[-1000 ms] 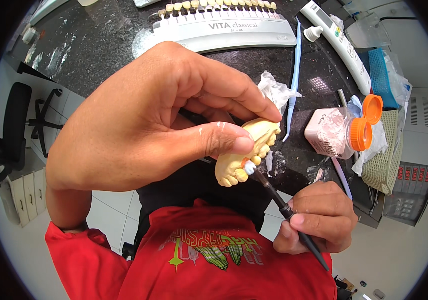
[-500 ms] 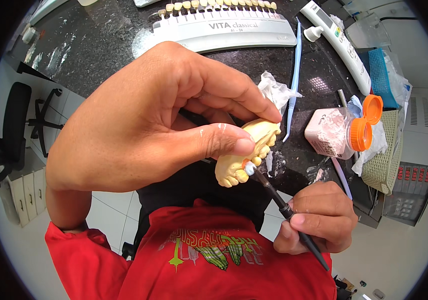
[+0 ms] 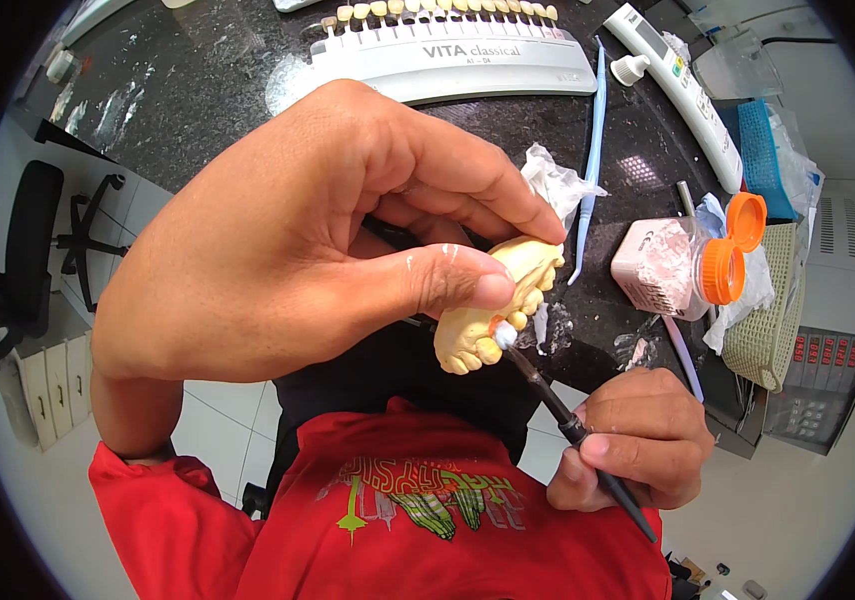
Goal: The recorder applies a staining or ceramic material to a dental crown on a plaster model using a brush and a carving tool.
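Observation:
My left hand [image 3: 318, 240] grips a yellow plaster dental model [image 3: 523, 262], thumb on its near face and fingers behind. On the model's lower edge one tooth carries a whitish, pale blue build-up [image 3: 506, 334], with a small orange-red patch beside it. In my right hand [image 3: 643, 440] is a slim dark brush [image 3: 553, 403], pinched between thumb and fingers and slanting up to the left. Its tip meets the whitish tooth, or lies right at it; the exact contact is too small to tell.
On the black speckled worktop [image 3: 198, 90] are a tooth shade guide [image 3: 448, 70], a blue dental instrument [image 3: 593, 150], crumpled tissue [image 3: 553, 180], a white handheld device [image 3: 683, 95] and an open jar of pink powder [image 3: 660, 265]. A woven basket [image 3: 768, 310] and a furnace-like unit [image 3: 828, 350] stand at right.
The dental model has shifted very slightly to the right in my left hand's grip. The brush tip has stayed at the whitish tooth, and my right hand has hardly moved.

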Tool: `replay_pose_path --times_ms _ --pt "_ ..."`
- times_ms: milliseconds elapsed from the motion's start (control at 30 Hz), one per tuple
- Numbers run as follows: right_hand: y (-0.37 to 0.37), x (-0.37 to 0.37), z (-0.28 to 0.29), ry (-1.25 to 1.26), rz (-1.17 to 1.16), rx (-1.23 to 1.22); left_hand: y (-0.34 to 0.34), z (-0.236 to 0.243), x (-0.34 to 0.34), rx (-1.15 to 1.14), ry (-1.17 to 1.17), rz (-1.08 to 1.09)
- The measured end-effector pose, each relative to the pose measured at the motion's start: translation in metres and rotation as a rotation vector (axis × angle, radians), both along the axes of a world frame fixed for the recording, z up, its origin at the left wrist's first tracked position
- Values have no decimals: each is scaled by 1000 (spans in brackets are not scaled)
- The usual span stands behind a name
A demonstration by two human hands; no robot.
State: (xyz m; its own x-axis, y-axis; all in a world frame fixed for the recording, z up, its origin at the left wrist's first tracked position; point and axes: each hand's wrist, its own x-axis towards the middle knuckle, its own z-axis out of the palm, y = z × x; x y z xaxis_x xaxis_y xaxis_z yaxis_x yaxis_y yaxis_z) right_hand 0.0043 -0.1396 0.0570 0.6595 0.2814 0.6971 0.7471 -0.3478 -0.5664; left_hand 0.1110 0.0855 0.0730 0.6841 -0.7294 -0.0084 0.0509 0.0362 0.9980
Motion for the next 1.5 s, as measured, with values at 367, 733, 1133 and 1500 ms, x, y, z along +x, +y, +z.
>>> replay_pose_path --times_ms 367,733,1133,1500 --pt "1 0 0 -4 0 -5 1 0 0 14 12 7" --pt "0 -2 1 18 -3 -15 2 -3 0 5 -7 8" --pt "0 0 1 -19 -6 -11 1 1 0 -7 10 -3" --pt "2 1 1 -29 -7 -4 1 -1 0 -11 -6 -1"
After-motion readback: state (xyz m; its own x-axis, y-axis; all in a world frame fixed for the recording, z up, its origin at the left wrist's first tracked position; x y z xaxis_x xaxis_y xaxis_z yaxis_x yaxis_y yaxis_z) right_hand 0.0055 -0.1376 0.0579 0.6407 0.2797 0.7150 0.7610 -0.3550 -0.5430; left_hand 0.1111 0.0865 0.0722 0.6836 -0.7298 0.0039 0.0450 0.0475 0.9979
